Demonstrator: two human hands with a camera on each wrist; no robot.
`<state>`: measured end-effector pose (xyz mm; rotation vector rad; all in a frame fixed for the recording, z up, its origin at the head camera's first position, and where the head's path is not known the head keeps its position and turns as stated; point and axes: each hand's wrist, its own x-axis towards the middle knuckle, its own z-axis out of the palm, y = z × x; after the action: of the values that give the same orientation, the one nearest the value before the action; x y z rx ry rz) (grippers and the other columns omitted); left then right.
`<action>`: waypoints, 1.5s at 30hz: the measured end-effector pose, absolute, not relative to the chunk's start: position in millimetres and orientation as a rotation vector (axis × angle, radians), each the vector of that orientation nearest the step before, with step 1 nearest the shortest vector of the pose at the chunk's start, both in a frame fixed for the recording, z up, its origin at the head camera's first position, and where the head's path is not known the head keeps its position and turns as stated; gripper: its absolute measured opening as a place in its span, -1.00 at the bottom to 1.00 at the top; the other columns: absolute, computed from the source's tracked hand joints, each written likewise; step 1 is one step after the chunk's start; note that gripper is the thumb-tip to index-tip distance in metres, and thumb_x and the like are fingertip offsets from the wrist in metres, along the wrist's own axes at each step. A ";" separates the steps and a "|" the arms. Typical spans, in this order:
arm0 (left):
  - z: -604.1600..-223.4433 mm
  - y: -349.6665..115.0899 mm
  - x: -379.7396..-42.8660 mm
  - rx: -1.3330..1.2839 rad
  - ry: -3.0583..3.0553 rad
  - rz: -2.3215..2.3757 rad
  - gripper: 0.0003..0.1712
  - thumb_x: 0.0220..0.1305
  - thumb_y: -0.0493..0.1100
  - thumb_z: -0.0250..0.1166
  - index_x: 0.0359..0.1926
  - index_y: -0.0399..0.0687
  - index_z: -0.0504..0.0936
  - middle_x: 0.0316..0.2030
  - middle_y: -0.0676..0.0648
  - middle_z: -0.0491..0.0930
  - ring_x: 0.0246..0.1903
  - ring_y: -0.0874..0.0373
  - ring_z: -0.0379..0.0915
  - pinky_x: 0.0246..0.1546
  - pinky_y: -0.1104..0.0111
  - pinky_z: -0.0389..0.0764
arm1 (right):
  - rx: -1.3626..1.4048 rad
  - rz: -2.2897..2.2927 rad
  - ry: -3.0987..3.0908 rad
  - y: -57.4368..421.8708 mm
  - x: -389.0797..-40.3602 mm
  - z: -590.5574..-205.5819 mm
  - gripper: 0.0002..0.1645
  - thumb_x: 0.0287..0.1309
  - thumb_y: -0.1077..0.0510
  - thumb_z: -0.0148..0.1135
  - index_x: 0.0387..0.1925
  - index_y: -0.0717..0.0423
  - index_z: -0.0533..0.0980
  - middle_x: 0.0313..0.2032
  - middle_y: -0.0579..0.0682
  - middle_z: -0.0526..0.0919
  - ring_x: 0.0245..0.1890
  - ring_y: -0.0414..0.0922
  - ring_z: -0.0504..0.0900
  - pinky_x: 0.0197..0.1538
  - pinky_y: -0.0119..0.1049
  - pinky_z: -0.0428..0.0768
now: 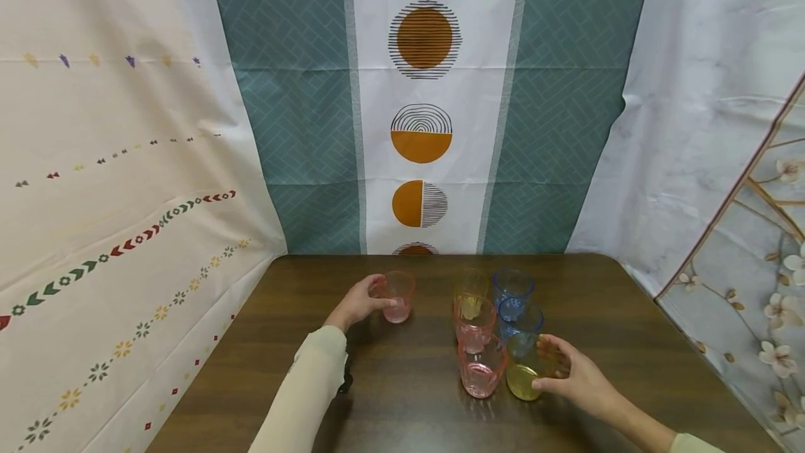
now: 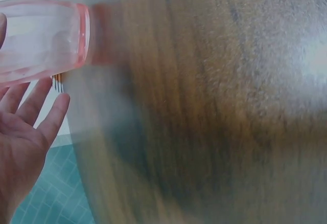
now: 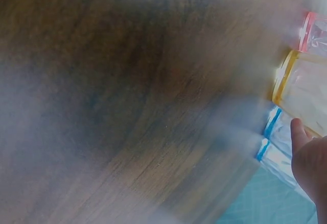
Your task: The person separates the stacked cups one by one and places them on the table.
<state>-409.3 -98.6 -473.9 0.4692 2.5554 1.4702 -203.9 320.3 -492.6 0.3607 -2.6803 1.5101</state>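
Observation:
On the left, my left hand [image 1: 363,301] holds a clear pink drinking glass [image 1: 397,297] between thumb and fingers. In the left wrist view the glass [image 2: 43,42] has its pink edge close to the wood, and the left fingers lie along its side. My right hand [image 1: 581,377] grips a yellow glass [image 1: 523,377] at the front right of a group. Beside that glass stands a pink glass [image 1: 482,369], with another pink glass [image 1: 474,320] and a yellow glass [image 1: 470,285] behind. Two blue glasses, the nearer [image 1: 520,317] and the farther [image 1: 513,285], stand behind the held yellow one.
The glasses are on a dark brown wooden table [image 1: 402,418] with rounded far corners. A green and white patterned cloth [image 1: 302,124] hangs behind it. Patterned cloths border the left [image 1: 126,229] and right [image 1: 723,264] sides.

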 end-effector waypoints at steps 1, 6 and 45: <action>-472.4 -99.3 -408.9 0.465 2.558 1.474 -0.07 0.12 0.03 0.50 0.42 -0.15 0.30 0.35 -0.15 0.37 0.38 -0.11 0.21 0.34 -0.04 0.28 | 0.362 1.512 -2.681 320.3 -203.7 -492.7 0.03 0.10 0.09 0.46 0.39 0.43 0.09 0.29 0.47 0.31 0.27 0.42 0.33 0.14 0.14 0.52; -463.0 -100.9 -406.0 0.484 2.554 1.516 -0.10 0.14 0.04 0.49 0.42 -0.10 0.31 0.36 -0.11 0.37 0.38 -0.07 0.22 0.34 -0.02 0.28 | 0.365 1.513 -2.677 320.6 -203.4 -493.2 0.02 0.10 0.10 0.47 0.39 0.44 0.10 0.28 0.46 0.32 0.26 0.41 0.35 0.14 0.13 0.52; -431.6 -65.8 -367.5 0.739 2.478 1.589 -0.19 0.13 -0.05 0.51 0.35 -0.14 0.37 0.22 -0.11 0.51 0.14 -0.09 0.48 0.09 0.14 0.58 | 0.357 1.510 -2.703 320.8 -203.1 -491.5 0.03 0.10 0.11 0.46 0.36 0.52 0.07 0.26 0.52 0.31 0.26 0.49 0.29 0.16 0.24 0.46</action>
<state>-367.5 -65.8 -431.6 0.7394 2.4783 1.5891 -203.1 320.8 -491.5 0.3573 -2.7028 1.5099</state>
